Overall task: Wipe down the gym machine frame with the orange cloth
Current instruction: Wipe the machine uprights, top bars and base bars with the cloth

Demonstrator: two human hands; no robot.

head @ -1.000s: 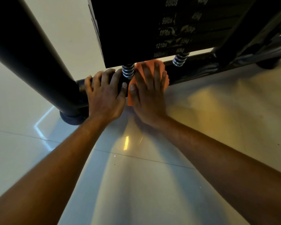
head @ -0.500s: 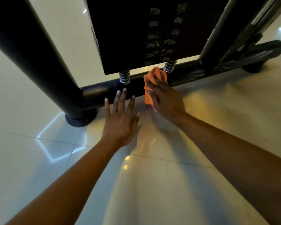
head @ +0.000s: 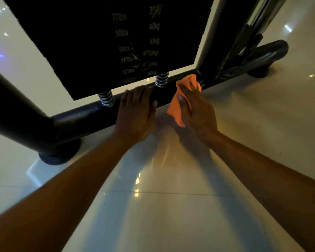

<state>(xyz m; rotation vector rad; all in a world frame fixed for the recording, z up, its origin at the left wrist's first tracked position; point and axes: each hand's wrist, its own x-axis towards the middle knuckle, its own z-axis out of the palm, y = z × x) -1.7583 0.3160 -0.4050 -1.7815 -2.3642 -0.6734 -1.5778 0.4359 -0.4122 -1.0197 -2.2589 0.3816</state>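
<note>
The machine's black base bar [head: 76, 119] runs low across the floor from lower left to upper right. My right hand [head: 198, 113] holds the orange cloth [head: 175, 110] against this bar, just right of the right-hand spring [head: 161, 80]; the thumb lies on the cloth and the fingers cover its upper part. My left hand [head: 135, 113] rests on top of the bar between the two springs, fingers laid forward over it and holding nothing. The far side of the bar is hidden.
A black weight stack [head: 107, 42] with lbs and kg labels hangs just above both hands on the left spring [head: 106, 100] and its twin. A thick black upright tube [head: 16, 110] with a round foot [head: 58, 153] stands left. More frame tubing [head: 262, 53] lies at right. Glossy floor tiles [head: 171, 206] surround me.
My right hand has carried the cloth to the right along the bar, past the right spring. My left hand has moved from the floor up onto the bar between the springs.
</note>
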